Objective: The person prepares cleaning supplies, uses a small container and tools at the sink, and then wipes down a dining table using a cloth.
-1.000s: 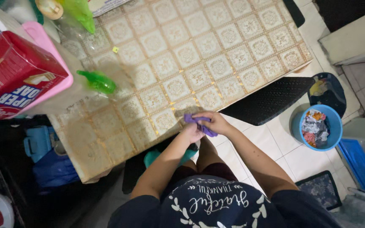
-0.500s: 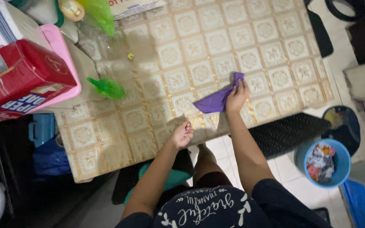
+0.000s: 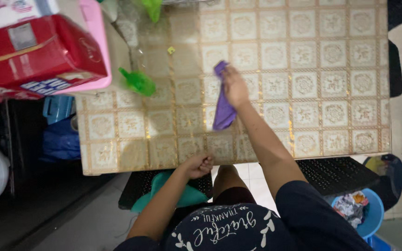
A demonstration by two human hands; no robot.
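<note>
My right hand (image 3: 235, 87) reaches out over the table (image 3: 331, 93), which has a beige and gold patterned cover, and grips a purple cloth (image 3: 223, 110) that trails back toward me across the surface. At the table's near edge my left hand (image 3: 199, 165) rests with its fingers curled and nothing in it. A green plastic spray bottle (image 3: 138, 82) lies on the table left of the cloth.
A red and white box (image 3: 38, 51) sits on a pink tray (image 3: 99, 42) at the table's left end. A small yellow bit (image 3: 171, 49) lies near the far edge. A black mat (image 3: 336, 174) and a blue bucket of rags (image 3: 360, 210) are on the floor at right.
My right hand has carried the purple cloth from the near edge out across the table and to the left. My left hand let go of the cloth and stays at the near edge.
</note>
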